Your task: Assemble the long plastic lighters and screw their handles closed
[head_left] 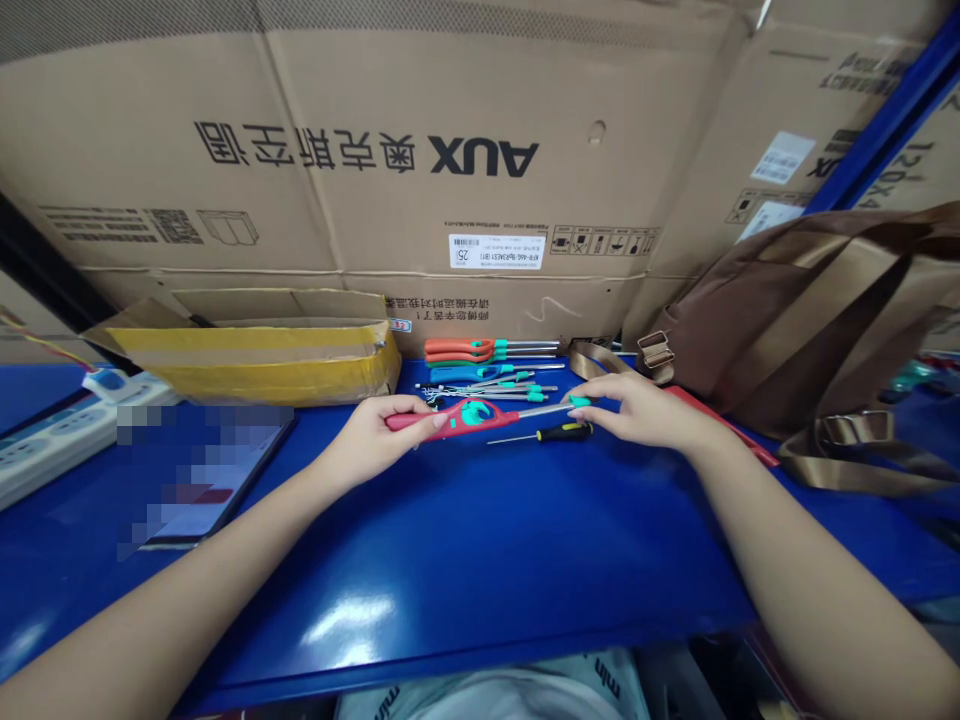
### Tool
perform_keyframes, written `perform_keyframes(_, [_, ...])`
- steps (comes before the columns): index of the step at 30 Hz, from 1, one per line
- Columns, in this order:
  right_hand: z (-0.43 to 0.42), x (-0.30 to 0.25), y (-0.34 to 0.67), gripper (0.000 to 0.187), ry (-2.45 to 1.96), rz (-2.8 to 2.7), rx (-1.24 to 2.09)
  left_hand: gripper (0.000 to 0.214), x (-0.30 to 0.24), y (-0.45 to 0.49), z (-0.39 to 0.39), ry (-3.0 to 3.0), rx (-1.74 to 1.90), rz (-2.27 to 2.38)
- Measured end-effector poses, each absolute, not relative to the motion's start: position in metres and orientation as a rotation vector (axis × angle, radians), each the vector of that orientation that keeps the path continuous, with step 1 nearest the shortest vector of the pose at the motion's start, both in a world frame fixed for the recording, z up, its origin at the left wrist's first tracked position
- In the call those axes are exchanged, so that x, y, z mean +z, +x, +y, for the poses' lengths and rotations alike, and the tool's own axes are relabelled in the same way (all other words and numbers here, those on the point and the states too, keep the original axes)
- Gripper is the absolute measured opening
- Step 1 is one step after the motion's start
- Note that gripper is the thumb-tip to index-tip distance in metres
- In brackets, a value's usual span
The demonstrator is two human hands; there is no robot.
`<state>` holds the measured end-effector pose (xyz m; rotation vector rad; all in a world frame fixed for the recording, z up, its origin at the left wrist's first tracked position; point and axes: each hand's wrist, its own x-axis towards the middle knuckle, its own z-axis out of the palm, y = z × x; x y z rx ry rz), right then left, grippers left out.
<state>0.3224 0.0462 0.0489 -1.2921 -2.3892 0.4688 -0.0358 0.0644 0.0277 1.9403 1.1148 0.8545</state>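
We're gripping a red lighter (450, 420) in left hand (375, 440), right hand (634, 408) pinching its green tip (580, 402), screwdriver (564, 432) mid-frame, bag (810, 310) far right.

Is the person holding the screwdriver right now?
No, the screwdriver lies on the blue table, while the thing being held up is a red lighter.

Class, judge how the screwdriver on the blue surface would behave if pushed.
The screwdriver would probably slide easily, since the blue surface looks glossy. Its thin metal shaft seems stiff; the thicker handle likely grips well.
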Motion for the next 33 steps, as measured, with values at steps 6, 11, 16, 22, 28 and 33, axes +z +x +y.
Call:
perform_keyframes(6, [0.035, 0.053, 0.302, 0.034, -1.282, -2.545, 0.631, 0.039, 0.016, -0.034, 0.065, 2.054, 0.846, 1.046])
perform_keyframes(11, [0.031, 0.045, 0.286, 0.035, -1.230, -2.661, 0.533, 0.037, 0.012, -0.032, 0.062, 2.141, 0.813, 1.006])
perform_keyframes(16, [0.023, 0.036, 0.269, 0.031, -1.099, -2.683, 0.353, 0.037, 0.014, -0.026, 0.051, 2.143, 0.733, 0.972])
perform_keyframes(22, [0.022, 0.029, 0.266, 0.031, -1.076, -2.674, 0.302, 0.042, 0.016, -0.020, 0.046, 1.811, 0.594, 1.036])
perform_keyframes(28, [0.021, 0.032, 0.271, 0.024, -1.045, -2.624, 0.335, 0.047, 0.020, -0.018, 0.047, 1.576, 0.611, 1.042])
perform_keyframes(33, [0.022, 0.024, 0.268, 0.021, -0.947, -2.554, 0.083, 0.053, 0.016, -0.017, 0.041, 1.432, 0.612, 0.986])
